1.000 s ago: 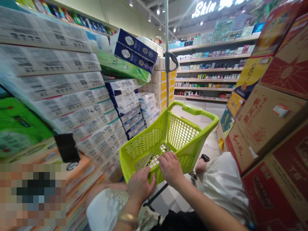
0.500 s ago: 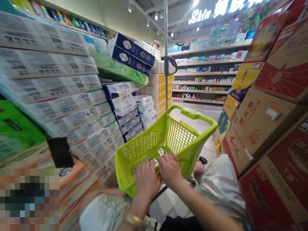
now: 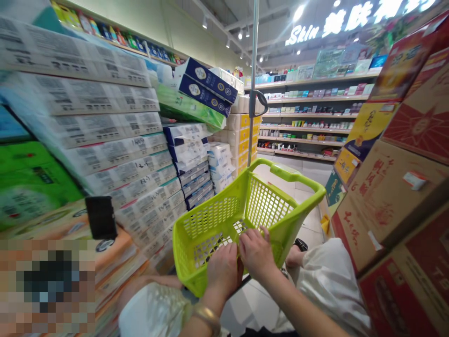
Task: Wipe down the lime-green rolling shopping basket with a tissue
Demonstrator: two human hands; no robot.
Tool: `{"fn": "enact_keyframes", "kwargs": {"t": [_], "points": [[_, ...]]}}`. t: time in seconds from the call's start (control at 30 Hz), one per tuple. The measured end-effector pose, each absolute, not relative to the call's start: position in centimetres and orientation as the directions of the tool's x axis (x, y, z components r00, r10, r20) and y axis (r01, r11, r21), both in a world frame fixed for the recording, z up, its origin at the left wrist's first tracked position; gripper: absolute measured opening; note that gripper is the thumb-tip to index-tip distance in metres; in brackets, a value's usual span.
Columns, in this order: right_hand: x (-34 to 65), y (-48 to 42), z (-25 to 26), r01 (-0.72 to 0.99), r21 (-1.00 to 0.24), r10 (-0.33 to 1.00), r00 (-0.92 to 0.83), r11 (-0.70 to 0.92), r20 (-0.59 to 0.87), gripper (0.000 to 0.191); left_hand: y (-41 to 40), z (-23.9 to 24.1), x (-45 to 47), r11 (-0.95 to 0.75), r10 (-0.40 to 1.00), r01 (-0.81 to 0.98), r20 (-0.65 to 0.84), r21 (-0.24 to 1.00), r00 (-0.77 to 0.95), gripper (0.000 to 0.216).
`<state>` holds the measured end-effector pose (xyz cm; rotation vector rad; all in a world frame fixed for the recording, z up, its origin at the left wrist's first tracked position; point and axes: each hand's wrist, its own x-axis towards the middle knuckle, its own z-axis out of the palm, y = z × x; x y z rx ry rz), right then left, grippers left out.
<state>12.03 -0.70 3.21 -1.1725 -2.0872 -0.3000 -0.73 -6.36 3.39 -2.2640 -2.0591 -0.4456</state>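
A lime-green plastic shopping cart [image 3: 217, 210] with perforated sides stands tilted in front of me, and no goods show inside the visible part of it. My left hand [image 3: 223, 271] curls over its near rim, a gold bangle on the wrist. Close beside it, almost touching, my right hand [image 3: 256, 252] has its fingers wrapped over the same rim. Fingertips of both hands are partly hidden by the rim. At the cart's far side a metal pole [image 3: 253, 61] with a dark grip rises upright.
Stacked wrapped paper packs [image 3: 112, 126] line the left, with a black phone-like object [image 3: 100, 217] over orange packs. Cardboard cartons [image 3: 396, 187] are piled along the right. Product shelves [image 3: 308, 98] stand behind. My knees in pale trousers [image 3: 331, 285] flank the cart.
The whole view has shifted slightly, so the cart, hands and shelves now appear a little further right and lower. Both hands keep their hold on the rim.
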Motion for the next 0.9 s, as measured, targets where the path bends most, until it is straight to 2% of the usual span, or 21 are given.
{"fn": "enact_keyframes", "kwargs": {"t": [0.1,0.3,0.53,0.8,0.9], "points": [[11.2,-1.0,2.8,0.806,-0.166,0.662,-0.328,0.568,0.674,0.019,-6.4,3.2,-1.1,-0.125,0.966,0.980,0.246,0.155,0.085,0.014],[15.6,1.0,4.6,0.893,-0.158,0.685,-0.199,0.421,0.701,0.021,-6.7,3.7,-0.9,-0.094,0.963,0.985,0.262,0.142,0.054,0.013],[11.6,-1.3,2.7,0.781,-0.183,0.630,-0.315,0.597,0.709,0.013,-6.6,3.7,-0.6,-0.106,0.974,0.982,0.215,0.160,0.070,0.014],[14.9,0.5,4.0,0.832,-0.287,0.671,-0.131,0.474,0.730,0.018,-6.3,2.8,-0.9,-0.092,0.970,0.983,0.239,0.160,0.052,0.016],[12.7,-0.6,3.4,0.796,-0.285,0.672,-0.195,0.534,0.714,0.017,-6.1,2.7,-0.9,-0.099,0.968,0.980,0.244,0.173,0.054,0.015]]}}
